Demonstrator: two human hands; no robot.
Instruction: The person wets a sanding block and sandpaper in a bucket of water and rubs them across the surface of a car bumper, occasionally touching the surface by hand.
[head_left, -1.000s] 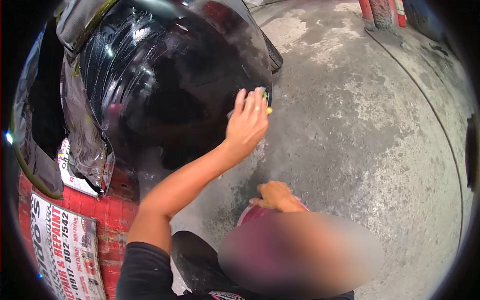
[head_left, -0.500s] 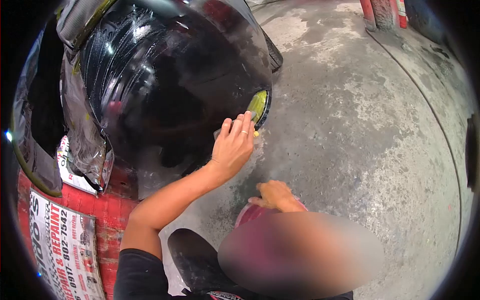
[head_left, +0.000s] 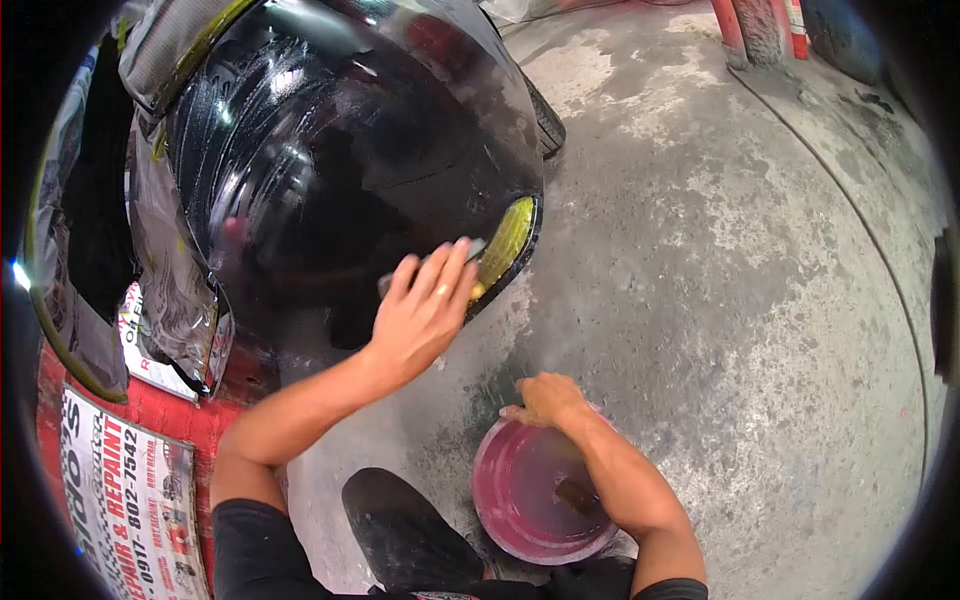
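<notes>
My left hand [head_left: 415,320] lies over the wet, glossy black car panel [head_left: 330,200], its fingers pressed down on a flat grey piece [head_left: 478,248] that looks like a sanding pad. Only the edges of that piece show past the fingers. Just right of the fingertips is a yellow-green lamp-shaped area [head_left: 508,240] at the panel's edge. Lower down, my right hand [head_left: 550,400] grips the far rim of a pink plastic basin [head_left: 490,500]. Murky liquid stands in the basin, and a dark brownish object [head_left: 575,495] shows in it beside my forearm.
Stained concrete floor [head_left: 700,300] stretches to the right, with a dark line across it. A red post [head_left: 730,30] stands at the back. Left of the panel are grey covering sheets [head_left: 170,240] and a printed repair-shop banner [head_left: 130,490] on a red surface. My knee [head_left: 410,530] is beside the basin.
My left hand has slid left and down over the panel with the grey piece, uncovering more of the yellow-green area. My right hand stays at the basin rim; the basin's inside is now visible.
</notes>
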